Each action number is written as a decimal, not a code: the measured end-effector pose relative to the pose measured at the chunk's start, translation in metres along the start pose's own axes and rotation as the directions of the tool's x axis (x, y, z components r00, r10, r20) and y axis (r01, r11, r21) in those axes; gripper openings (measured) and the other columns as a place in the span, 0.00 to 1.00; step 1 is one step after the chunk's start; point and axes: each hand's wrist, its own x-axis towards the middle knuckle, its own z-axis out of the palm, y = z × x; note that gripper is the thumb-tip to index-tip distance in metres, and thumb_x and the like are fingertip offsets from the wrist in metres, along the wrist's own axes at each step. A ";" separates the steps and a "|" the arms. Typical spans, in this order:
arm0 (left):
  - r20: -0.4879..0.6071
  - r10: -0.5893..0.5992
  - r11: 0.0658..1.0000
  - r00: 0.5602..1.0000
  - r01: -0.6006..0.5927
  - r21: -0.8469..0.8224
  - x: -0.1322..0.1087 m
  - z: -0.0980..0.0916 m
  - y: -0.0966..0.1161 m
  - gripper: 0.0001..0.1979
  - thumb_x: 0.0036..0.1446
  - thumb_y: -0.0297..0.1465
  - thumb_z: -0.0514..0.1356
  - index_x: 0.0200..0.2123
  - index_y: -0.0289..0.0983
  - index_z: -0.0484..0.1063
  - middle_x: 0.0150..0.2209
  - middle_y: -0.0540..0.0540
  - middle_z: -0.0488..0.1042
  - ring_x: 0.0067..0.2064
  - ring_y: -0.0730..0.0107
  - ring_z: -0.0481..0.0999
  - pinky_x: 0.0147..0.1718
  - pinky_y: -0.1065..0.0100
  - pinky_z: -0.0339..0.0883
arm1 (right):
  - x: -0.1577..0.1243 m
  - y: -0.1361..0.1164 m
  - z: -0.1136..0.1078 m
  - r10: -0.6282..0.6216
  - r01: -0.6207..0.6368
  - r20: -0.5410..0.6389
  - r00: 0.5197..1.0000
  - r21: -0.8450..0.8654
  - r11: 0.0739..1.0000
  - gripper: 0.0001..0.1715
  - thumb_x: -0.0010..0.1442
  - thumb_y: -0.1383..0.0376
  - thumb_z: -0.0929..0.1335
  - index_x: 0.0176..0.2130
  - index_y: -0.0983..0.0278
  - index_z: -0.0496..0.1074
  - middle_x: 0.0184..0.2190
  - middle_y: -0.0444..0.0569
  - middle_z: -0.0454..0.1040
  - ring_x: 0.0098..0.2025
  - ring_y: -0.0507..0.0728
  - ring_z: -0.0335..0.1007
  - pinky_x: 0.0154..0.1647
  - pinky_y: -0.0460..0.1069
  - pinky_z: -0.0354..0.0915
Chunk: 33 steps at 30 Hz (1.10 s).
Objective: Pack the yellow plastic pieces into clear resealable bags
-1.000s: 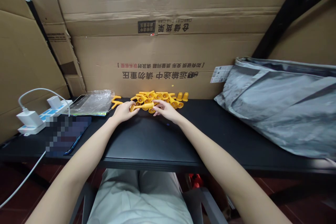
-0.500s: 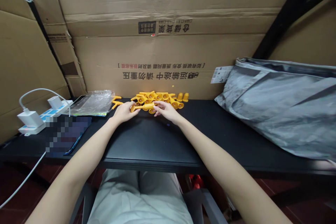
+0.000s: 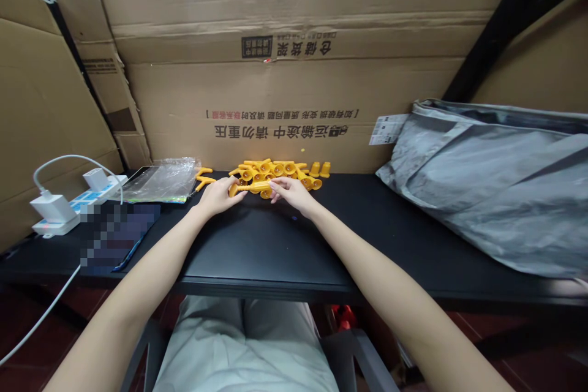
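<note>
Between my two hands, a yellow plastic piece (image 3: 258, 186) with a thin stem and a wider cylinder lies nearly level, just above the black table. My left hand (image 3: 221, 196) is closed on its left end, where a rounded yellow cup-like part (image 3: 233, 190) shows by the thumb. Fingers of my right hand (image 3: 290, 192) pinch the cylinder's right end. Right behind the hands sits a pile of yellow cup-ended plastic pieces (image 3: 278, 169). Two small yellow cups (image 3: 320, 169) stand at the pile's right, and forked yellow pieces (image 3: 204, 176) lie beyond my left hand.
A clear plastic bag (image 3: 168, 179) lies at the back left, near a white power strip (image 3: 85, 201) with chargers and a dark flat device (image 3: 133, 233). A large grey fabric bag (image 3: 487, 190) fills the right. Cardboard (image 3: 285, 86) walls off the back.
My right hand's fingers have shifted very slightly at the right end of the yellow piece. The left hand and the pile look the same.
</note>
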 end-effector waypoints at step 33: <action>0.042 0.000 1.000 0.999 0.000 -0.011 0.000 0.005 -0.003 0.17 0.54 0.44 0.57 0.40 0.38 0.70 0.30 0.47 0.74 0.32 0.66 0.73 0.30 0.70 0.59 | 0.000 0.001 0.003 0.161 -0.159 -0.021 0.987 0.048 0.986 0.17 0.55 0.54 0.70 0.30 0.67 0.69 0.19 0.45 0.72 0.19 0.49 0.69 0.23 0.44 0.67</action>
